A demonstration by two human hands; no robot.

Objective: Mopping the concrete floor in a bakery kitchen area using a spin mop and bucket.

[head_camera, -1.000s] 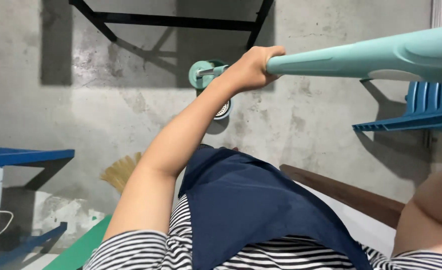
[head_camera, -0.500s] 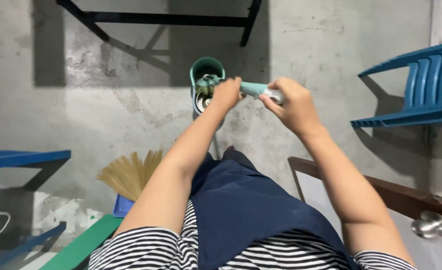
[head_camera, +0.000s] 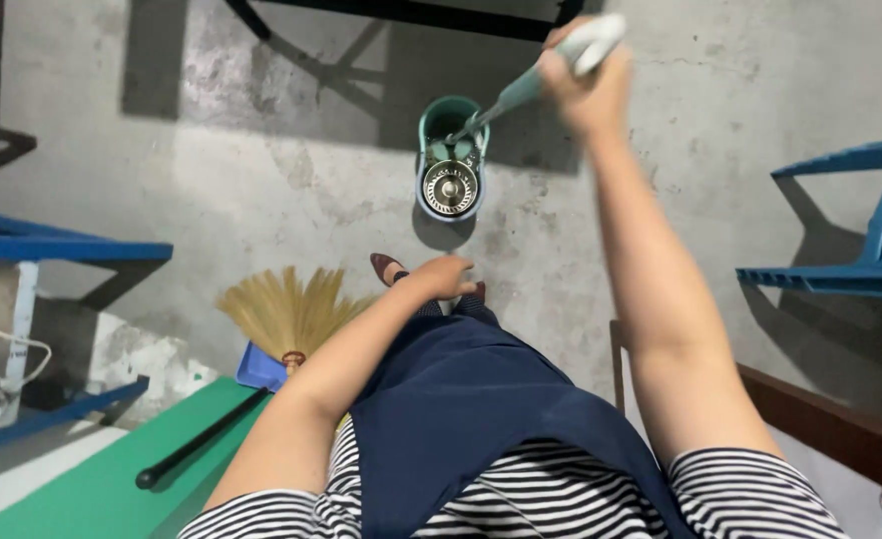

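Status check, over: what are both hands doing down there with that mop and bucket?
Right hand gripping mop handle, mop end down in teal bucket. Left hand empty, hanging free. Straw broom lying off to the left, clear of bucket.

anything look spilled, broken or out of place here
Nothing stands out. The mop bucket sits upright on the concrete floor with no puddle visible; the right hand grips the mop handle, and the broom lies beside the legs.
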